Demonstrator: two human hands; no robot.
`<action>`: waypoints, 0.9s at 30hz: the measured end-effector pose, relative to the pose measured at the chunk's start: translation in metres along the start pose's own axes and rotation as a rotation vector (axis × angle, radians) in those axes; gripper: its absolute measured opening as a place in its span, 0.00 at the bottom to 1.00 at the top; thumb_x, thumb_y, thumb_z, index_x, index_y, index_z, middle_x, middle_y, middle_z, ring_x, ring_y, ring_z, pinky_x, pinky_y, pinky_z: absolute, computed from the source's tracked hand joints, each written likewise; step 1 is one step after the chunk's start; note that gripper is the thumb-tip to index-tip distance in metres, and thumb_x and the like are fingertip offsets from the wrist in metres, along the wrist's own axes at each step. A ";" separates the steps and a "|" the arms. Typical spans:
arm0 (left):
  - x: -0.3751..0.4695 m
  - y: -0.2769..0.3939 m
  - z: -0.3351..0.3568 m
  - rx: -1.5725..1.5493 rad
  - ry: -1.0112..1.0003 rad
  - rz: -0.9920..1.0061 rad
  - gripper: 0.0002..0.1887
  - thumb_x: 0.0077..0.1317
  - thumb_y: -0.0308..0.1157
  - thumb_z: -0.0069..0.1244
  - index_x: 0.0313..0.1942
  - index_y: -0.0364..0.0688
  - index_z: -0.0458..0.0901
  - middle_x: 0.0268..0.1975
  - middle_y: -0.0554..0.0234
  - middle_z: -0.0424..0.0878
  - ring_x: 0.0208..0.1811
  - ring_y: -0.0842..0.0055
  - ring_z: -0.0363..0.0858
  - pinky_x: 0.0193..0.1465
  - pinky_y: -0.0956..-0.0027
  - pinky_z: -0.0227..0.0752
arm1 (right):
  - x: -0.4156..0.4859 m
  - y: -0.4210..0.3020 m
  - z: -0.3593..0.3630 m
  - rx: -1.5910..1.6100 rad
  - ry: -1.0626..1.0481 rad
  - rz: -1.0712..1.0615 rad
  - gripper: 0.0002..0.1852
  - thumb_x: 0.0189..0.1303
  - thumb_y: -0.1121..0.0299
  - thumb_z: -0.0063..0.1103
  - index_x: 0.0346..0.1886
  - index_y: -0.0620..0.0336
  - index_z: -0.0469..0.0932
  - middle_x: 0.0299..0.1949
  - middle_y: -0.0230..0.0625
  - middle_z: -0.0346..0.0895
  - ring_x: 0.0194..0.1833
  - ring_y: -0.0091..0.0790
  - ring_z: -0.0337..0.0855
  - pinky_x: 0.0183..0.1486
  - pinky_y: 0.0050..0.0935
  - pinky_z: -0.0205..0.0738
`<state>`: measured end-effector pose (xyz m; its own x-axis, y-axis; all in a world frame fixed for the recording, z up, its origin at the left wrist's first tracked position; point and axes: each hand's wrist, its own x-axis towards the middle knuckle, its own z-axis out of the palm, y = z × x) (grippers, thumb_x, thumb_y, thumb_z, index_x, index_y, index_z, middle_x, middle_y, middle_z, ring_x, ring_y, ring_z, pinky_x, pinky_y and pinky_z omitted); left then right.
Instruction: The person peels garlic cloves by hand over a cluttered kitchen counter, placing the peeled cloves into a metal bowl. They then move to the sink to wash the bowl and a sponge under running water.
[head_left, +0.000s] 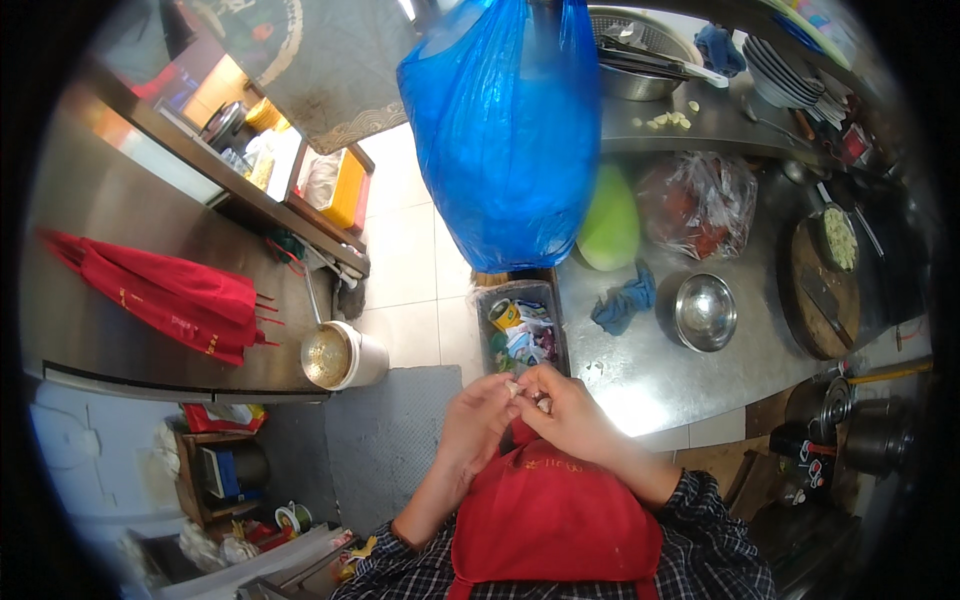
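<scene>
Both of my hands meet in front of the red apron (559, 510), near the trash bin (556, 300). My left hand (478, 420) pinches a small whitish piece (514, 388), which looks like a garlic clove, with its fingertips. My right hand (564, 412) touches the same piece and has another whitish piece (544, 405), likely garlic, tucked under its curled fingers. The bin holds wrappers and a yellow can (504, 313). Small peel scraps (594, 367) lie on the steel table's near left part. Several pale cloves (667, 120) rest on the shelf above.
A large blue plastic bag (510, 142) hangs ahead. On the steel table (637, 375) are a blue cloth (624, 302), a steel bowl (705, 311), a green gourd or melon (609, 221), a clear bag (701, 206) and a cleaver (823, 300) on a round board (802, 319). A white bucket (367, 356) stands left.
</scene>
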<state>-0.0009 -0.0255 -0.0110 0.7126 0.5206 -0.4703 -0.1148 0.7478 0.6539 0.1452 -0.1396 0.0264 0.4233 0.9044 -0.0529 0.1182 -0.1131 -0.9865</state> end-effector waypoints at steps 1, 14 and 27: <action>-0.001 0.003 0.003 -0.023 0.019 -0.040 0.10 0.77 0.25 0.54 0.55 0.34 0.84 0.52 0.54 0.87 0.51 0.71 0.87 0.57 0.67 0.83 | 0.001 0.000 0.000 -0.022 -0.002 -0.005 0.10 0.72 0.68 0.61 0.47 0.65 0.75 0.42 0.54 0.82 0.42 0.56 0.86 0.45 0.45 0.79; -0.001 -0.003 0.011 -0.127 0.066 -0.103 0.08 0.78 0.25 0.53 0.52 0.33 0.83 0.49 0.56 0.87 0.49 0.72 0.87 0.59 0.67 0.82 | 0.001 0.005 0.001 -0.088 0.009 -0.011 0.11 0.72 0.69 0.59 0.48 0.66 0.73 0.41 0.57 0.82 0.42 0.62 0.86 0.43 0.49 0.79; -0.002 0.002 0.011 -0.165 -0.015 -0.118 0.11 0.76 0.21 0.52 0.56 0.32 0.83 0.52 0.52 0.87 0.51 0.70 0.87 0.58 0.67 0.82 | 0.002 0.001 -0.001 -0.052 0.084 0.016 0.08 0.75 0.69 0.56 0.48 0.64 0.73 0.34 0.56 0.82 0.37 0.59 0.87 0.40 0.48 0.79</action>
<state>0.0047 -0.0296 -0.0017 0.7382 0.4196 -0.5282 -0.1403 0.8613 0.4883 0.1468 -0.1379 0.0255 0.4992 0.8649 -0.0530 0.1569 -0.1503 -0.9761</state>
